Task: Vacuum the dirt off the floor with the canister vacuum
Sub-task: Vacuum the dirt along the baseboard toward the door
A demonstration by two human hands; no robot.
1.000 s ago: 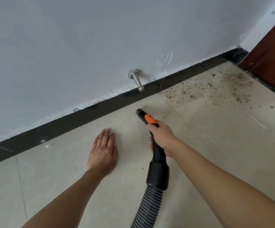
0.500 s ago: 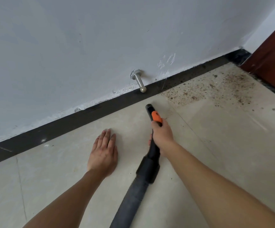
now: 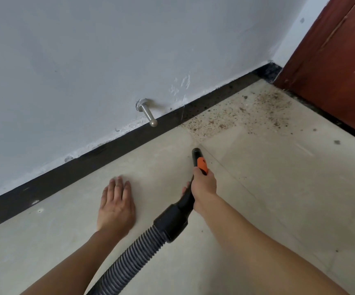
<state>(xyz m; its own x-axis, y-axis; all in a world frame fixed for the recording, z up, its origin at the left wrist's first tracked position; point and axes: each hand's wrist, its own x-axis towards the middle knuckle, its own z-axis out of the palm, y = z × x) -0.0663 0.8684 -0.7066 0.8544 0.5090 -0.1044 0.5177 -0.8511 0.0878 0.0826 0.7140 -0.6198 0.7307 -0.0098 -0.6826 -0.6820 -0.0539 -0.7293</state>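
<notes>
My right hand (image 3: 204,187) grips the black vacuum handle with its orange button (image 3: 202,163). The open nozzle tip (image 3: 196,152) points toward the wall, just short of the dirt. A ribbed black hose (image 3: 129,265) runs from the handle down to the bottom edge. Brown dirt specks (image 3: 242,116) are scattered over the beige floor tiles along the black skirting, toward the corner by the door. My left hand (image 3: 117,204) rests flat on the floor, fingers straight, left of the hose. The canister itself is out of view.
A metal door stopper (image 3: 149,114) sticks out of the white wall just above the black skirting (image 3: 87,169). A red-brown door (image 3: 331,67) stands at the right, with a dark threshold strip below it.
My right hand has pushed the nozzle forward and to the right, closer to the dirt patch. The hose has swung left behind it. My left hand has stayed flat on the floor.
</notes>
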